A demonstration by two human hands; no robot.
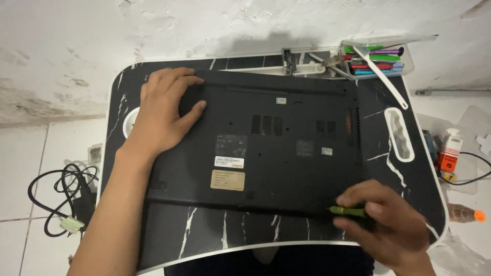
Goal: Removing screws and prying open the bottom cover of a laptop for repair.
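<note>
Black marble-patterned lap table (pixel 215 232) on white tiled floor (pixel 30 153), upturned black laptop (pixel 266 148), clear tool tray (pixel 378 64) on it

One laptop (pixel 255 148), one green tool (pixel 348 210), one tool box (pixel 376 61), two hands.

Laptop underside (pixel 276 148): matt black plastic, finely grained, under left hand (pixel 163 115) fingers; paper labels, white and tan, beside thumb. Tool (pixel 348 210) between right hand (pixel 388 225) fingers: glossy green plastic. Table (pixel 215 235) near knuckles: smooth black marble-look laminate, slight sheen. Tool case (pixel 358 61): clear plastic.
</note>
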